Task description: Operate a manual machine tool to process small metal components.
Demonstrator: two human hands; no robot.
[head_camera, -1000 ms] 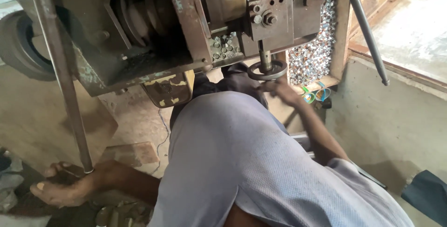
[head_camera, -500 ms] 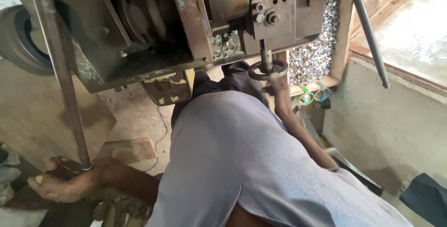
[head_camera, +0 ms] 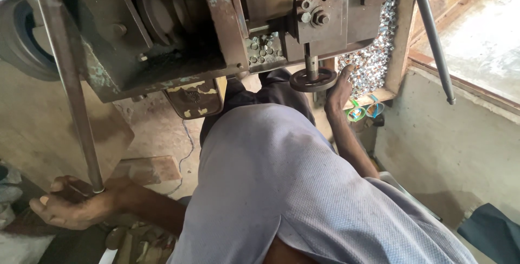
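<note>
Rusty steel lever rod (head_camera: 70,96) sits gripped in the left hand (head_camera: 76,207), fingers curled around its base. Right hand (head_camera: 338,88) rests open-fingered against the small dark handwheel (head_camera: 313,79); I'd turn it slowly, lever held steady.

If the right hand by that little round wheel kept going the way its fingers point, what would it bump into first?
The right hand points up beside the small handwheel. Going straight on, it would likely first meet the lower edge of the rusty machine body above, or the heap of small shiny metal pieces behind; depth is unclear.

Brick (head_camera: 143,170) on dusty floor (head_camera: 157,128)
</note>
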